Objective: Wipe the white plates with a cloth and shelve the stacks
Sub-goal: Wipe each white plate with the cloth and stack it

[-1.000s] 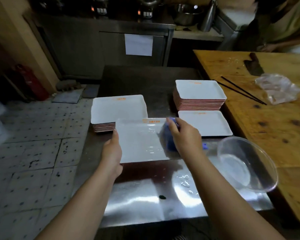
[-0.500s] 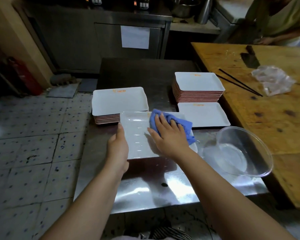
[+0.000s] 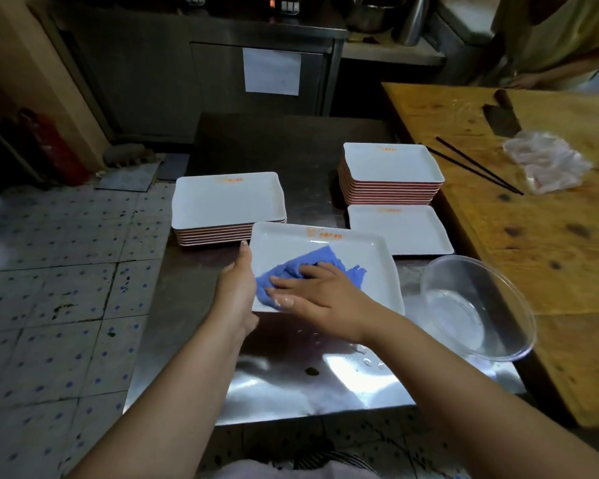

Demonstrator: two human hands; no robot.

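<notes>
A white rectangular plate (image 3: 367, 257) is held a little above the steel table (image 3: 291, 385). My left hand (image 3: 237, 288) grips its left edge. My right hand (image 3: 322, 295) presses a blue cloth (image 3: 312, 262) flat on the plate's left part, fingers straight and pointing left. A stack of white plates (image 3: 227, 205) stands at the left behind the held plate. A taller stack (image 3: 389, 172) stands at the back right, with a single plate (image 3: 400, 229) lying in front of it.
A clear plastic bowl (image 3: 478, 305) sits at the table's right edge. A wooden counter (image 3: 533, 216) on the right carries chopsticks (image 3: 478, 165), a cleaver (image 3: 500, 114) and a plastic bag (image 3: 547, 160). Another person (image 3: 561, 39) stands behind it. Tiled floor lies to the left.
My right hand has swept the blue cloth from the plate's right side across to its left part. My left hand keeps hold of the left edge.
</notes>
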